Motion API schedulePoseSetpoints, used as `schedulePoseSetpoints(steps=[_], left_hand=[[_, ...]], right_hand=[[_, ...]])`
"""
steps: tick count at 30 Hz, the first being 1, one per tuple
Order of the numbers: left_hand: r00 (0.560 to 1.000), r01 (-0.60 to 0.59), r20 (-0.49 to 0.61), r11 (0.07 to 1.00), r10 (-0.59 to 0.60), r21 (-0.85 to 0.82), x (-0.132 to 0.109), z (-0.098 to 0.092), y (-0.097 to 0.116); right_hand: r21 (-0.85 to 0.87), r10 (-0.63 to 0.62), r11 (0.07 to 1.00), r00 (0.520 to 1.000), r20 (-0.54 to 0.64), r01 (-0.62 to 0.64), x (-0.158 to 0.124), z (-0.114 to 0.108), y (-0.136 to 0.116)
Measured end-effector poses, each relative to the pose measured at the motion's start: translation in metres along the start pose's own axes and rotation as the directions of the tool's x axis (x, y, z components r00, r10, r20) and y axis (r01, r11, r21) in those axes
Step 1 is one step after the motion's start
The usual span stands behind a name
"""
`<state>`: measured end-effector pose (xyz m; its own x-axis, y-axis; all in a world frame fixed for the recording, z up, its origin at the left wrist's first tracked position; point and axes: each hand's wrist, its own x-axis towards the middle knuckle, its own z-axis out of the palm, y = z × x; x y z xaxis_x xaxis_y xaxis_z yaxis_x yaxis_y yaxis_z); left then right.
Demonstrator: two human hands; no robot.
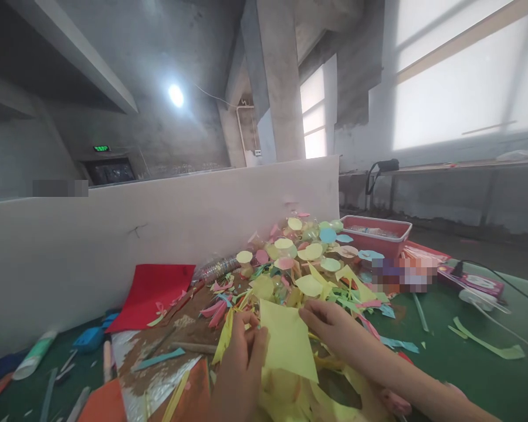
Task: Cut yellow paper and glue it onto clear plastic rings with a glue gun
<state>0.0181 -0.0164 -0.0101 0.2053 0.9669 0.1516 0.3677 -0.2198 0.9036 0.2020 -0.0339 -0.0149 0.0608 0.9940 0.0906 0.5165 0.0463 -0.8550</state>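
A sheet of yellow paper (288, 340) is held up between my two hands, low in the middle of the head view. My left hand (242, 357) pinches its left edge with thumb and fingers. At its upper right corner, my right hand (328, 322) has the fingers closed on the paper. More yellow paper pieces (334, 392) lie below the sheet, partly hidden by it and by my right forearm. Just beyond my hands is a heap of paper scraps and cut paper discs (310, 285) in yellow, pink, green and blue.
A red sheet (154, 296) lies at the left. Nearby are a blue object (89, 339) and a white-and-green tube (35, 354). A pink bin with a white rim (376, 221) stands at the back right, near a cable (506, 280). A white panel (158, 217) borders the table.
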Motion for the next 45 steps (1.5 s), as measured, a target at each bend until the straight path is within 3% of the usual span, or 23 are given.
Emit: schedulePoseSetpoints(steps=[12, 17, 19, 22, 25, 28, 33, 38, 42, 45], left_hand=[[1.0, 0.014, 0.018, 0.973, -0.019, 0.229, 0.004, 0.007, -0.013], [0.999, 0.007, 0.037, 0.969, -0.016, 0.249, 0.004, 0.007, -0.017], [0.999, -0.004, 0.035, 0.968, -0.005, 0.251, 0.005, 0.007, -0.019], [0.999, -0.007, 0.043, 0.971, -0.003, 0.239, 0.008, 0.008, -0.023], [0.999, -0.005, 0.053, 0.976, -0.007, 0.217, 0.009, 0.008, -0.027], [0.997, -0.009, 0.076, 0.974, -0.009, 0.226, 0.01, 0.005, -0.027], [0.999, -0.021, 0.036, 0.964, 0.012, 0.265, 0.015, -0.003, -0.028], [0.998, 0.026, -0.063, 0.97, -0.011, 0.243, 0.025, -0.015, -0.032], [0.998, 0.026, -0.062, 0.977, -0.013, 0.213, 0.028, -0.024, -0.027], [0.997, 0.016, -0.074, 0.983, -0.003, 0.186, 0.029, -0.029, -0.022]], right_hand=[[-0.034, 0.038, 0.999, 0.999, 0.02, -0.037, 0.0, 0.005, 0.012], [-0.2, 0.036, 0.979, 0.999, -0.004, -0.037, 0.0, 0.007, 0.02], [-0.351, -0.028, 0.936, 0.996, -0.086, -0.004, -0.001, 0.006, 0.019], [-0.589, -0.275, 0.798, 0.946, -0.169, 0.127, -0.004, 0.004, 0.01], [-0.679, -0.503, 0.648, 0.863, -0.043, 0.344, -0.01, 0.007, -0.002], [-0.64, -0.615, 0.543, 0.777, 0.137, 0.544, -0.016, 0.017, -0.005], [-0.559, -0.518, 0.577, 0.796, 0.313, 0.595, -0.019, 0.032, 0.008], [-0.551, -0.562, 0.558, 0.771, 0.299, 0.62, -0.017, 0.035, 0.011], [-0.547, -0.606, 0.502, 0.724, 0.33, 0.67, -0.014, 0.04, 0.01], [-0.564, -0.613, 0.492, 0.724, 0.316, 0.663, -0.015, 0.042, 0.008]])
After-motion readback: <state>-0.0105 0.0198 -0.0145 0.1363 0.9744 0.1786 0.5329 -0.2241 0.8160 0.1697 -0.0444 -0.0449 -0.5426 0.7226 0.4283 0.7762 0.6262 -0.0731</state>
